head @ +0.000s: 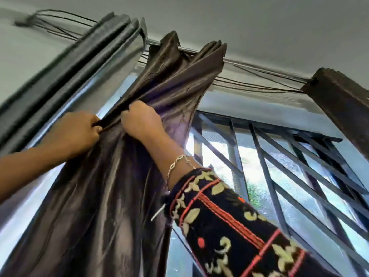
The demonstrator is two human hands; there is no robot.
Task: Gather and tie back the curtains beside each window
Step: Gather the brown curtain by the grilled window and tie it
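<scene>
A shiny dark brown curtain [103,196] hangs from a metal rail [249,63] under the ceiling, its folds drawn toward the left side of the window [279,176]. My left hand [77,132] grips a bunched fold of this curtain high up. Just to its right, my right hand [141,120] clutches the same gathered fabric, knuckles toward me; a chain bracelet and a patterned dark sleeve show on that arm. A grey satin curtain [75,76] hangs bunched further left. Another brown curtain [343,108] hangs at the far right.
Dark metal bars [299,162] cross the window pane with daylight and greenery behind. Thin black cords [259,84] run along the wall under the rail. The pale ceiling [259,27] is close above.
</scene>
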